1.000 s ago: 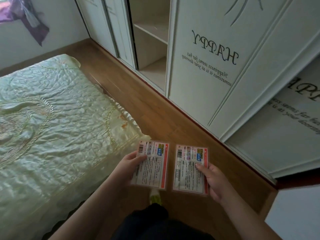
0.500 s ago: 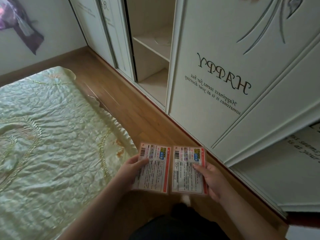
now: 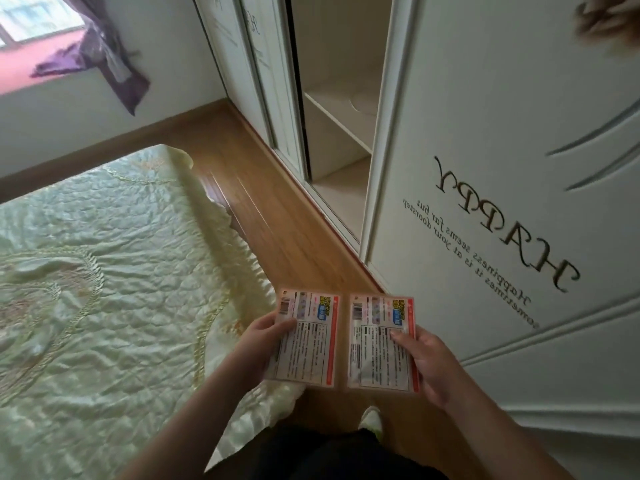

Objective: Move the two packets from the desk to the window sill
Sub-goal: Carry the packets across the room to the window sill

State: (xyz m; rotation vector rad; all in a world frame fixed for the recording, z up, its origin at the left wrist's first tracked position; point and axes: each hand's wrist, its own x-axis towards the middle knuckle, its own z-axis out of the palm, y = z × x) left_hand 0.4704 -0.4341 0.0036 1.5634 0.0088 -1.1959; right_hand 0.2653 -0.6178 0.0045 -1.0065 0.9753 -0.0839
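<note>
Two flat packets with white printed labels and red edges are held side by side at the bottom middle. My left hand grips the left packet by its left edge, thumb on top. My right hand grips the right packet by its right edge. The two packets do not quite touch. The window sill, reddish-pink, shows at the top left under a bright window, far from my hands.
A bed with a pale green quilted cover fills the left. A strip of wooden floor runs between it and a white wardrobe with one sliding door open. A purple curtain hangs over the sill's right end.
The view has moved forward along the floor strip and tilted up. The window and sill have come into sight. Both packets stay gripped in my hands.
</note>
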